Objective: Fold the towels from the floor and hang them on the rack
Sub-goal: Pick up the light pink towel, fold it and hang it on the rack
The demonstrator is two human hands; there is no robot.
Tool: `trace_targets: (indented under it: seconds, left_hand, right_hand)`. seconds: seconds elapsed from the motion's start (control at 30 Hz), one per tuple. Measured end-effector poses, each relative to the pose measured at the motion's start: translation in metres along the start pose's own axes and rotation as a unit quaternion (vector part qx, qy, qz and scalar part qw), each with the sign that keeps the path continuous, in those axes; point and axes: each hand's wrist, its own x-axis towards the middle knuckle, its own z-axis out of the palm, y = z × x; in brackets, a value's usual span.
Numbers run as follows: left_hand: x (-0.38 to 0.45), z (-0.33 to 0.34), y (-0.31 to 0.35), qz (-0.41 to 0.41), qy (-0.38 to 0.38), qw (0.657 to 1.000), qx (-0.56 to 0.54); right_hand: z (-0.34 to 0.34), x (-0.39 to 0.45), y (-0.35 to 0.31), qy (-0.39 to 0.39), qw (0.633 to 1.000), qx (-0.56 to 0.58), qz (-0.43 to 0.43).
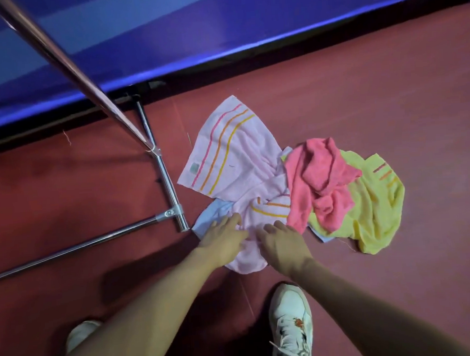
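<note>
Head view: pale pink towel point(235, 155) heaped on floor point(388, 91) beside rack point(168, 182), left hand point(224, 239) and right hand point(282, 243) pressing it, fingers extended; judged light, limp; best taken at corners.

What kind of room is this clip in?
Likely an indoor sports or games room: dark red floor, a blue flat panel with a dark edge, perhaps a table-tennis table, and a chrome metal rack.

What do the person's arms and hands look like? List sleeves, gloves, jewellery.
Both forearms are bare, with no sleeves in view. The left hand and right hand wear no gloves; no rings, watch or bracelets are visible. White lace-up sneakers are worn.
</note>
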Motion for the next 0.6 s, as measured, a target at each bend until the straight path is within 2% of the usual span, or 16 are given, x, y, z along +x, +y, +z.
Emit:
trace_targets:
  seconds: [0.1, 0.17, 0.23, 0.37, 0.47, 0.53, 0.6]
  left_hand:
    - [-0.018, -0.02, -0.003, 0.034, 0.055, 0.997, -0.049]
    - [-0.039, -0.048, -0.007, 0.047, 0.123, 0.989, -0.064]
    - [-0.066, -0.086, -0.009, 0.063, 0.186, 0.979, -0.055]
    - [-0.129, -0.169, -0.006, 0.085, 0.282, 0.955, -0.026]
    - [-0.203, -0.238, 0.011, 0.091, 0.331, 0.939, 0.009]
    - [-0.255, -0.277, 0.022, 0.086, 0.367, 0.926, 0.035]
    - [-0.303, -0.306, 0.03, 0.066, 0.399, 0.913, 0.054]
  right_hand:
    - [-0.039, -0.001, -0.001, 0.052, 0.997, 0.062, -0.004]
    - [-0.073, -0.002, 0.0, 0.111, 0.99, 0.084, -0.015]
    - [-0.118, -0.008, -0.003, 0.139, 0.986, 0.086, -0.045]
    - [-0.208, -0.028, -0.011, 0.144, 0.976, 0.106, -0.121]
    - [-0.283, -0.061, -0.028, 0.122, 0.975, 0.044, -0.181]
    - [-0.322, -0.086, -0.038, 0.089, 0.979, -0.009, -0.184]
    - [-0.354, -0.109, -0.045, 0.106, 0.978, -0.051, -0.169]
